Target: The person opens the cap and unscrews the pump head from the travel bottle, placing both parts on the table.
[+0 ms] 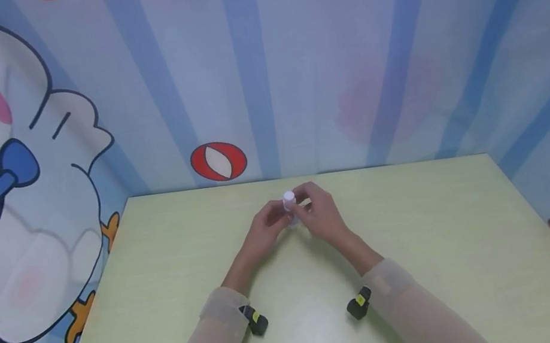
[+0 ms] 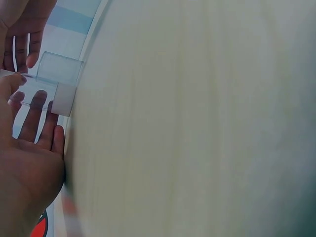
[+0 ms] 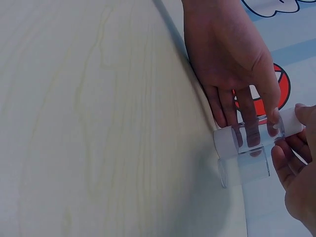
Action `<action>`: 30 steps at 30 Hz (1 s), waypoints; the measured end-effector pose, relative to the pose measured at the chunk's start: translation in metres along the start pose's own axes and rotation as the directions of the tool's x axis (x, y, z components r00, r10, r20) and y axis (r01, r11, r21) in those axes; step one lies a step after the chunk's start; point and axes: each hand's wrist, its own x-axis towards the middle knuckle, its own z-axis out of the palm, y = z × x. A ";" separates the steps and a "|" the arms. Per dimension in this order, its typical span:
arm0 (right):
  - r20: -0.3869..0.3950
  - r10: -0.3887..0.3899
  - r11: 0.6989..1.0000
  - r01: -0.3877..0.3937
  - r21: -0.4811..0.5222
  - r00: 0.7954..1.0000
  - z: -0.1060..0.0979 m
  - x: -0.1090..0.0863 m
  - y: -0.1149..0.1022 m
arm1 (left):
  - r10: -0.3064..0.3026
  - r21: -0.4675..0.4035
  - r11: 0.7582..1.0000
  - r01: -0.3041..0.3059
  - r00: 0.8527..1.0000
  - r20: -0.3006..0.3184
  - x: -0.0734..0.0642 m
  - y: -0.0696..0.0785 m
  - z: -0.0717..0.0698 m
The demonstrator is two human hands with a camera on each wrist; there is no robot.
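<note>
Near the table's far edge, both hands meet at a small clear bottle (image 3: 253,136) with a white cap (image 1: 288,196) on top and a white base (image 3: 226,142). My left hand (image 1: 264,225) grips the clear body, its fingers showing through the wall in the right wrist view. At the top, my right hand (image 1: 320,212) pinches the white cap between thumb and fingers. Right beside the bottle, on the right hand's side, is a clear cup-shaped piece (image 3: 245,169), with the right hand's lower fingers close over it. The bottle is upright, its base at the table.
The pale wood-grain table (image 1: 433,266) ends at a cloth backdrop (image 1: 302,70) with blue stripes and cartoon ducks, close behind the hands. A small black camera (image 1: 255,320) is strapped at the left wrist, another black camera (image 1: 359,303) at the right.
</note>
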 end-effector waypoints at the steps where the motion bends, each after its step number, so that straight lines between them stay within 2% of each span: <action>1: 0.003 -0.002 1.000 0.002 -0.001 1.000 0.000 0.000 0.000 | 0.000 0.000 1.000 0.000 1.000 -0.001 0.000 0.000 0.000; 11: 0.061 0.017 0.999 -0.014 -0.049 0.998 -0.002 0.001 0.000 | 0.026 0.002 1.000 -0.026 1.000 0.006 0.001 -0.001 0.000; 30: 0.098 0.026 0.999 -0.023 -0.031 0.995 -0.007 0.001 0.000 | 0.001 0.023 1.000 -0.002 1.000 0.005 -0.001 0.000 0.000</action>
